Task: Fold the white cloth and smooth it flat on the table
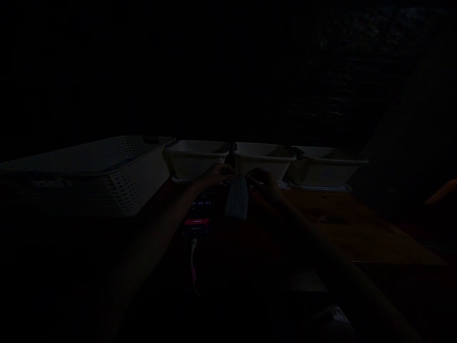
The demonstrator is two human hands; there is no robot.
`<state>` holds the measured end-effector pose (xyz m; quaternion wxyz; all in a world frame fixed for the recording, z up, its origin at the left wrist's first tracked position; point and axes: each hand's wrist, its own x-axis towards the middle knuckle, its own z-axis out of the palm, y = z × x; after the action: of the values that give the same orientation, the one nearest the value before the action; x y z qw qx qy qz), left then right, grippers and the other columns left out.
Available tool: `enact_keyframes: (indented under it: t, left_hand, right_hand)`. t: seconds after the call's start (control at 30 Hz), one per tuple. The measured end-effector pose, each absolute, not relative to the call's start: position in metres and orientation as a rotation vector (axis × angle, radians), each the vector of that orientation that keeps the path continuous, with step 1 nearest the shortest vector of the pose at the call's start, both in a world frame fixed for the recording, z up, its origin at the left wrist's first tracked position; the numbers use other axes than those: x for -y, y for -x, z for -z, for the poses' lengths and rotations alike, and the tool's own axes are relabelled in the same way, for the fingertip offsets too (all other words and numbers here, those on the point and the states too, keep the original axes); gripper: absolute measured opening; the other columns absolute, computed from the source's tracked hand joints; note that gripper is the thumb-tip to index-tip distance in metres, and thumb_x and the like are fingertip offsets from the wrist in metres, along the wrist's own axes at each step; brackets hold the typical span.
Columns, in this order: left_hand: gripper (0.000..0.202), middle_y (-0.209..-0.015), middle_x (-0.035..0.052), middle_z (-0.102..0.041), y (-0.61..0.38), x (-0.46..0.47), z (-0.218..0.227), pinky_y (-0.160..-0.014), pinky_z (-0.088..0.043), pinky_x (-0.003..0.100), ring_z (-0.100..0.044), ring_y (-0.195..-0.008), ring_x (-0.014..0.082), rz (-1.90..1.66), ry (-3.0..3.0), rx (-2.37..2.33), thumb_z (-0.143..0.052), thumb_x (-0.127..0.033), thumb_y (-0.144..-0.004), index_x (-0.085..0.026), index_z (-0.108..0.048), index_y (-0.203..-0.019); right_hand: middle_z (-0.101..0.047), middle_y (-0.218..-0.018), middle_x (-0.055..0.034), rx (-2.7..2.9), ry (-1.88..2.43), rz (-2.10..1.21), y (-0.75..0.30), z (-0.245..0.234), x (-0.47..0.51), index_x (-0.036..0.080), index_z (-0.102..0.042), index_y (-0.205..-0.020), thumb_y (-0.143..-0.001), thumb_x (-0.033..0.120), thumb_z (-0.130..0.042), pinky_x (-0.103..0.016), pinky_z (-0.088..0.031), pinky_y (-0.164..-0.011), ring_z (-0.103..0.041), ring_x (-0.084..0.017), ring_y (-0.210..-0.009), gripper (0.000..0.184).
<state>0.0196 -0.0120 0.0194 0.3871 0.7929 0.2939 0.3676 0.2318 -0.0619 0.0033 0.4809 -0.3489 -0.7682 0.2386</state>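
The scene is very dark. My left hand and my right hand meet above the wooden table, each pinching a top corner of a small patterned cloth that hangs down between them. Both hands have their fingers closed on the cloth's upper edge. Just below and left of the cloth lies a phone with a lit timer and a red bar, a cable running from it toward me.
A large white perforated basket stands at the left. Three smaller white bins, left, middle and right, line the far edge behind my hands. An orange object shows at the right edge.
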Motion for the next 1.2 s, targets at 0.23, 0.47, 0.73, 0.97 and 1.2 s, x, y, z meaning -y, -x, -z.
enact_keyframes:
  t: [0.23, 0.47, 0.73, 0.97, 1.2]
  left_hand:
    - [0.035, -0.101, 0.0065, -0.062, -0.0219, 0.0184, -0.0222, -0.081, -0.043, 0.031, -0.057, -0.093, 0.0161, -0.875, -2.042, -0.671, -0.063, -0.032, -0.074, -0.017, -0.059, -0.105]
    - [0.027, -0.099, 0.0062, -0.064, -0.0216, 0.0145, -0.0203, -0.085, -0.041, 0.033, -0.057, -0.094, 0.0171, -0.878, -2.128, -0.715, -0.061, -0.032, -0.075, -0.017, -0.064, -0.098]
    - [0.024, -0.094, 0.0050, -0.066, -0.0204, 0.0126, -0.0182, -0.082, -0.042, 0.033, -0.058, -0.088, 0.0171, -0.837, -2.171, -0.824, -0.060, -0.031, -0.075, -0.018, -0.066, -0.093]
    - [0.025, -0.092, 0.0053, -0.066, -0.0214, 0.0125, -0.0176, -0.082, -0.042, 0.033, -0.057, -0.088, 0.0174, -0.831, -2.211, -0.819, -0.059, -0.033, -0.075, -0.016, -0.066, -0.092]
    - [0.025, -0.096, 0.0040, -0.063, -0.0219, 0.0144, -0.0199, -0.084, -0.041, 0.031, -0.056, -0.091, 0.0154, -0.852, -2.192, -0.730, -0.060, -0.030, -0.074, -0.017, -0.061, -0.095]
  right_hand:
    - [-0.062, -0.083, -0.0082, 1.882, 0.871, -0.533, -0.2330, 0.0011, 0.0539, 0.011, -0.058, -0.089, -0.078, 0.045, -0.052, -0.022, -0.046, -0.058, -0.058, -0.012, -0.071, 0.036]
    - [-0.062, -0.085, -0.0086, 1.872, 0.866, -0.521, -0.2323, 0.0006, 0.0552, 0.012, -0.058, -0.090, -0.078, 0.046, -0.051, -0.021, -0.046, -0.058, -0.058, -0.012, -0.072, 0.037]
    - [-0.061, -0.082, -0.0092, 1.918, 0.905, -0.525, -0.2311, 0.0023, 0.0551, 0.012, -0.057, -0.087, -0.078, 0.046, -0.051, -0.023, -0.046, -0.060, -0.057, -0.012, -0.070, 0.036]
    - [-0.061, -0.079, -0.0081, 1.881, 0.905, -0.524, -0.2275, 0.0026, 0.0581, 0.011, -0.057, -0.083, -0.074, 0.048, -0.056, -0.023, -0.044, -0.059, -0.056, -0.011, -0.068, 0.038]
    - [-0.061, -0.076, -0.0083, 1.904, 0.933, -0.489, -0.2294, -0.0001, 0.0606, 0.010, -0.058, -0.082, -0.074, 0.049, -0.055, -0.023, -0.044, -0.060, -0.056, -0.011, -0.066, 0.039]
